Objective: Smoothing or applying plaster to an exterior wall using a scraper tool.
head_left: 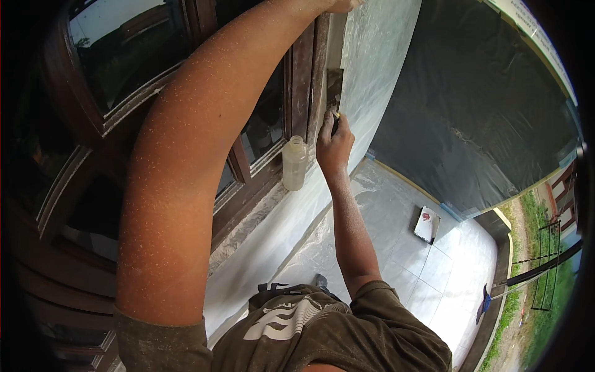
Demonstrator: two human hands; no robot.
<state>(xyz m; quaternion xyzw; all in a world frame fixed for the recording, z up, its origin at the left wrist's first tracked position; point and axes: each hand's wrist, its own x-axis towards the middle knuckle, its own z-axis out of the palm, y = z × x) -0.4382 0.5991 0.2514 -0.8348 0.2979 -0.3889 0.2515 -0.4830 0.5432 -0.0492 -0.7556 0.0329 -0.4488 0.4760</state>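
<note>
My right hand (pixel 335 146) is closed around the handle of a putty knife (pixel 334 88), its wide dark blade pointing up. That blade lies along the pale edge strip of the wall beside the brown window frame (pixel 302 80); I cannot tell whether it touches. Reaching up across the window, my left arm ends in my left hand (pixel 344 5), cut off by the top edge, so its fingers are hidden. Below and left of my right hand, a cloudy plastic bottle (pixel 294 168) without a cap stands upright on the sill. Pale dust specks both arms.
Black plastic sheeting (pixel 483 105) covers a large area at the right, with tape along its edges. On the grey tiled floor (pixel 396 254) lies a white tray (pixel 426 232) with something red in it. A blue-headed tool (pixel 484 304) stands at the lower right, near grass.
</note>
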